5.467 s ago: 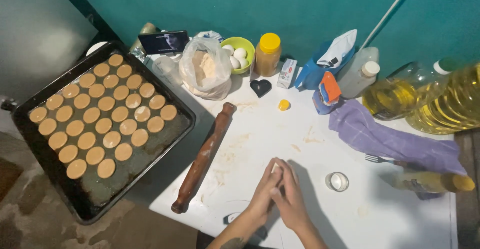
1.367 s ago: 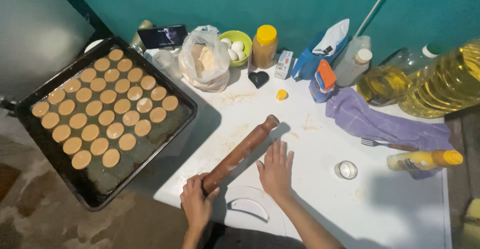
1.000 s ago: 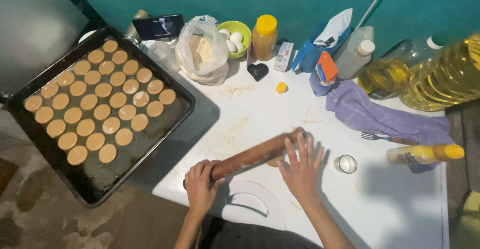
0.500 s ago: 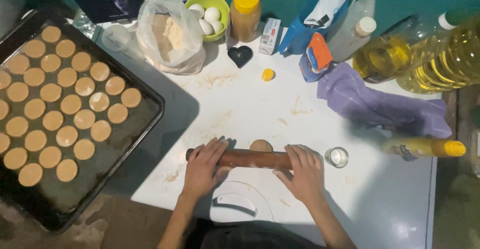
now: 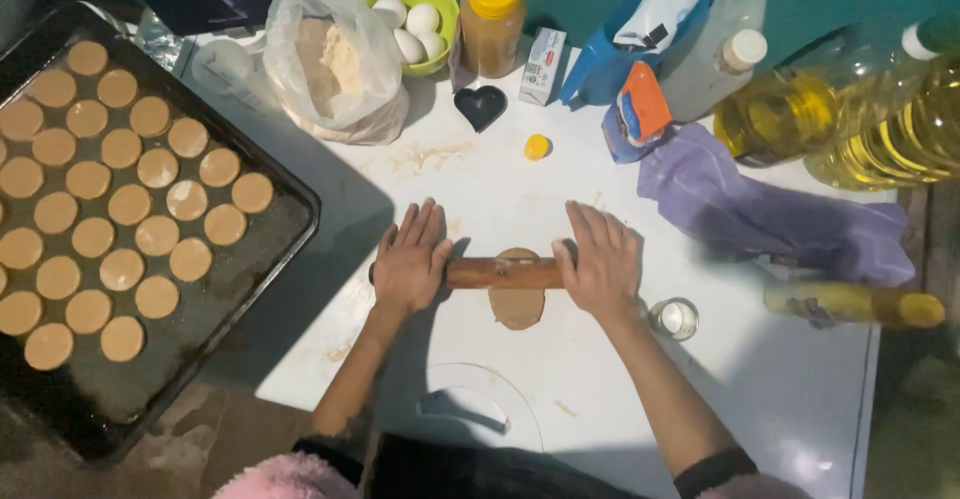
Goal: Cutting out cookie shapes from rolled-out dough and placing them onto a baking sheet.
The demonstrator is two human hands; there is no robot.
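A wooden rolling pin (image 5: 503, 273) lies crosswise on the white table (image 5: 770, 399), on top of a small flattened piece of brown dough (image 5: 517, 305). My left hand (image 5: 411, 254) presses flat on the pin's left end. My right hand (image 5: 598, 259) presses flat on its right end. Both hands have the fingers stretched forward over the pin. The dough shows above and below the pin, longer on the near side.
A dark baking tray (image 5: 255, 289) with several round dough discs sits at the left. A flour bag (image 5: 330, 64), a green bowl of eggs (image 5: 415, 9), a jar (image 5: 492, 17), a heart cutter (image 5: 480, 105), oil bottles (image 5: 880, 124), a purple cloth (image 5: 770, 214), a small round cutter (image 5: 675, 319) and a clear lid (image 5: 470, 409) surround the hands.
The hands parted from the dough ball, took the rolling pin from its slanted spot, turned it crosswise and set it on the dough, which is now flattened longer. The camera has moved closer.
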